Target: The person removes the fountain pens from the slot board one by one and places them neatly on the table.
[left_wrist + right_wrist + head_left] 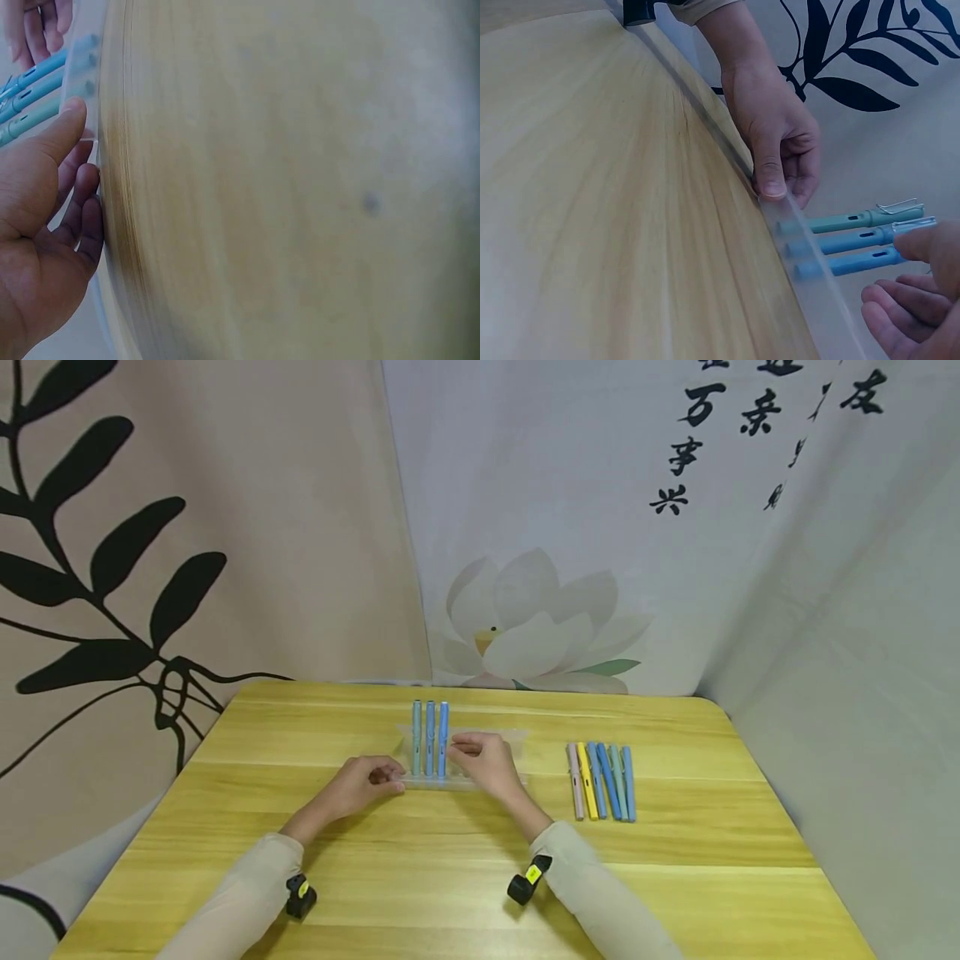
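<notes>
A clear plastic pen holder (pixel 459 783) stands on the table with three pens upright in it: a green pen (pixel 417 737), a blue pen (pixel 430 737) and a lighter blue pen (pixel 443 737). My left hand (pixel 366 783) pinches the holder's left end, thumb on its front face in the left wrist view. Just right of the lighter blue pen is my right hand (pixel 486 762), fingers loosely bent with nothing between them. In the right wrist view its thumb (pixel 922 244) overlaps the cap end of the pens.
To the right on the wooden table (pixel 697 843) lies a row of several pens, among them a pink pen (pixel 575 781), a yellow pen (pixel 587 781) and blue ones. A printed curtain (pixel 540 510) hangs behind the table's far edge.
</notes>
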### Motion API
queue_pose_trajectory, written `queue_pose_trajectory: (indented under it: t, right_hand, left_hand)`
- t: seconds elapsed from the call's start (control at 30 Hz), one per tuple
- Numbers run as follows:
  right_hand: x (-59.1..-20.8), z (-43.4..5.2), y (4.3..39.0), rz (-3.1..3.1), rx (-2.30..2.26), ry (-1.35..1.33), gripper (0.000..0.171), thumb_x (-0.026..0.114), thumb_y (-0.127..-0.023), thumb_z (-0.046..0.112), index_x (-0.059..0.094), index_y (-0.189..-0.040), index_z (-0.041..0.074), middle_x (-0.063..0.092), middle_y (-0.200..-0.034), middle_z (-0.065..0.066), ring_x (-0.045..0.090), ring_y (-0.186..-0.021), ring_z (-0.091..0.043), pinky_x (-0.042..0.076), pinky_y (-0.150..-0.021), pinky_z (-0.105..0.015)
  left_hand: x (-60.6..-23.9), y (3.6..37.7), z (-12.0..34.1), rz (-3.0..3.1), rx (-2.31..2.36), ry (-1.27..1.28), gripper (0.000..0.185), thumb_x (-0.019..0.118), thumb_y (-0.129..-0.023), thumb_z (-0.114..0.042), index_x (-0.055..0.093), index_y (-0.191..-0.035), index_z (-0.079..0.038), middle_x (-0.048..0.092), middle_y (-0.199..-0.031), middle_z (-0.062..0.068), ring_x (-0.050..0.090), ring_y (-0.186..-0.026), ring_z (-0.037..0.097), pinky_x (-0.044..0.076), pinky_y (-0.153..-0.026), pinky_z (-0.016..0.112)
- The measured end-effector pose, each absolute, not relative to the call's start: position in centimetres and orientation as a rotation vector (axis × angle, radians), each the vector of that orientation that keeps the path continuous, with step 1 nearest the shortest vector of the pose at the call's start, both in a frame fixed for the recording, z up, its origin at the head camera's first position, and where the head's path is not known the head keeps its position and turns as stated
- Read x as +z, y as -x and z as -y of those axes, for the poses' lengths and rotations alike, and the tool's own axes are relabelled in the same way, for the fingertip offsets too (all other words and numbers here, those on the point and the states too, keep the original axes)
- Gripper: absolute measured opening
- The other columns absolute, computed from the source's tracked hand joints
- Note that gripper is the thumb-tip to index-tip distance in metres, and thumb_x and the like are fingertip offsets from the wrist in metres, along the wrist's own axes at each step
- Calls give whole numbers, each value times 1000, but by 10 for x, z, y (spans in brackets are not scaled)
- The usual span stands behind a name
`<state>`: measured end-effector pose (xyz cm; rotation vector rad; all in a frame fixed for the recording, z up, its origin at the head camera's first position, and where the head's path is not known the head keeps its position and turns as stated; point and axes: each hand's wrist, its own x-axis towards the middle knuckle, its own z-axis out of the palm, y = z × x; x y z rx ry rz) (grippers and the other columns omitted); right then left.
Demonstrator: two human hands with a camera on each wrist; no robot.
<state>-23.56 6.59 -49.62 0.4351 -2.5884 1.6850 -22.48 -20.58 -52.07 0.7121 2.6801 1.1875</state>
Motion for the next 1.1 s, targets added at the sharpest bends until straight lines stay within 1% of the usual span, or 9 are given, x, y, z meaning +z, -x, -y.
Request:
queue_pose_trajectory:
  t: [0.23, 0.57, 0.83, 1.1]
  right_hand:
    - [-500, -53, 240, 2573, 1703, -390, 31, 74, -96, 24, 75, -115, 0, 76, -108, -12, 74, -97, -24, 60, -76, -31]
    - [-503, -48, 242, 2569, 1670, -373, 21, 75, -95, 19, 78, -108, 3, 78, -98, -8, 74, -88, -18, 59, -73, -28]
    - [-502, -50, 242, 2564, 1664, -393, 22, 76, -95, 21, 77, -109, 3, 77, -98, -6, 73, -86, -14, 59, -72, -27]
    - [-494, -54, 240, 2517, 1674, -403, 25, 75, -96, 21, 76, -112, 3, 77, -99, -6, 73, -87, -15, 59, -76, -28]
  left_hand:
    - [-520, 225, 204, -2674, 1189, -715, 21, 73, -97, -24, 73, -113, -10, 69, -91, -6, 62, -82, 11, 53, -74, 27]
    - [-521, 226, 204, -2678, 1192, -722, 21, 73, -97, -23, 73, -113, -10, 69, -91, -6, 62, -81, 10, 54, -74, 27]
    - [-521, 226, 205, -2695, 1196, -743, 20, 73, -96, -21, 73, -111, -7, 70, -90, -4, 62, -80, 10, 53, -72, 27]
    - [-521, 226, 204, -2691, 1199, -735, 18, 74, -96, -21, 74, -110, -9, 69, -89, -6, 62, -80, 10, 53, -73, 27]
